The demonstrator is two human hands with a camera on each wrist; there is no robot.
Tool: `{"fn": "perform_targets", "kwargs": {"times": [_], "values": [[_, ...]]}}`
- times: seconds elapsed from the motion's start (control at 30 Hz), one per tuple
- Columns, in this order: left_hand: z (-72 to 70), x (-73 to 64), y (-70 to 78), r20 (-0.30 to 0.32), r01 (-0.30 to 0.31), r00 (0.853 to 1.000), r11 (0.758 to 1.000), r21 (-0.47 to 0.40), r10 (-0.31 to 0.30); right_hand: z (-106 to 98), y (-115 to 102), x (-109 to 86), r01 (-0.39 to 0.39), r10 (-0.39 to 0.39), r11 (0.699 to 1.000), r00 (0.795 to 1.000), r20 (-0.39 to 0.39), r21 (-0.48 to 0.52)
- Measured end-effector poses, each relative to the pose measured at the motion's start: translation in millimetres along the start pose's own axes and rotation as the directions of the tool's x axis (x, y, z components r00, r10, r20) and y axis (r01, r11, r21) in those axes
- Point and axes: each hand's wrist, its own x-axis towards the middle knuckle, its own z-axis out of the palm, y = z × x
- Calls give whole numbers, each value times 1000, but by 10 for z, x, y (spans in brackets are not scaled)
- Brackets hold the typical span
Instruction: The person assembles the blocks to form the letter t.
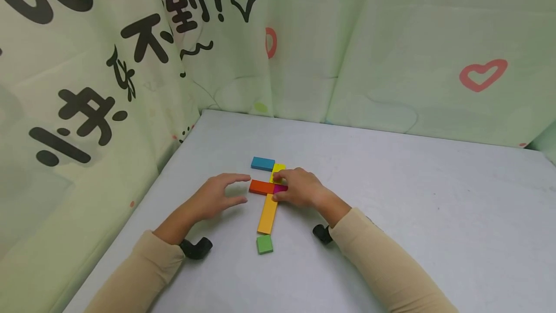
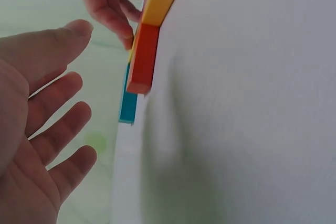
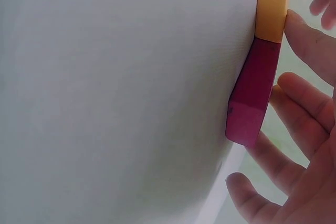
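Note:
Flat coloured blocks lie on the table in a joined figure. An orange-red block [image 1: 261, 187] and a magenta block [image 1: 280, 189] run crosswise, end to end. Below their joint extends a long amber block [image 1: 267, 214]; above it is a yellow block [image 1: 278, 168]. My right hand [image 1: 299, 187] reaches over the magenta block, fingertips on the yellow one and thumb at the amber block's top end. In the right wrist view, its fingers are spread along the magenta block [image 3: 254, 77]. Left of the orange-red block, my left hand [image 1: 215, 194] holds nothing, thumb and fingers apart.
A blue block [image 1: 262, 163] adjoins the yellow one at the upper left. The green square block [image 1: 264, 244] sits at the amber block's lower end. A printed curtain [image 1: 391, 62] hangs along the table's back and left edges. Dark wrist devices [image 1: 196, 248] show beside both sleeves.

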Motion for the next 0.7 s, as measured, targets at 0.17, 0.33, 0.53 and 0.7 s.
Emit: {"fn": "perform_targets", "kwargs": {"times": [0.17, 0.33, 0.53, 0.7], "values": [[-31, 101, -71, -19, 22, 1000, 999, 29, -21, 0, 1, -2, 0, 0, 1000, 1000, 1, 4], [-90, 235, -111, -17, 49, 999, 998, 47, -48, 1, 1, -7, -1, 1, 1000, 1000, 1, 10], [-100, 382, -161, -15, 89, 996, 994, 56, -88, 0, 3, -8, -11, 11, 1000, 1000, 5, 9], [-68, 516, -196, -7, 134, 991, 990, 53, -134, 2, 12, -6, -13, 13, 1000, 1000, 5, 11]]}}
